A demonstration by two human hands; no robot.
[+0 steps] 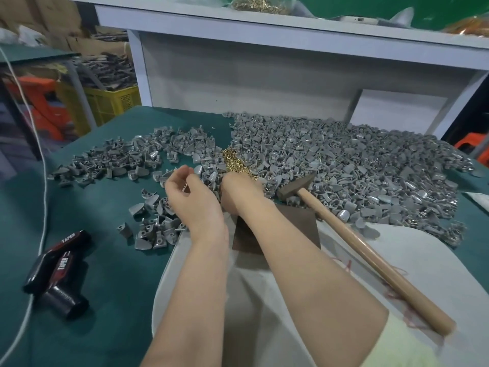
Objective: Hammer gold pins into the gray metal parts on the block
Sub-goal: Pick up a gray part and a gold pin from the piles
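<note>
Against the right hand [239, 190] grip, gold pins [234, 160], hammer [344, 234] just beside

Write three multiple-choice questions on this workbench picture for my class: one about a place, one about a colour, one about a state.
1. Where does the wooden-handled steel hammer lie?
A) on the upper shelf
B) head on the gray metal parts, handle across the white cloth
C) in a yellow crate

2. What colour is the table mat?
A) red
B) yellow
C) dark green

3. What is the hammer's state?
A) lying free, in no grip
B) being swung in the air
C) standing upright on its head

Answers:
1 B: its handle slants down across the cloth.
2 C: the mat shows dark green around the parts.
3 A: the left hand is apart from it, and the right hand reaches to the heap of small gold pins.
</note>
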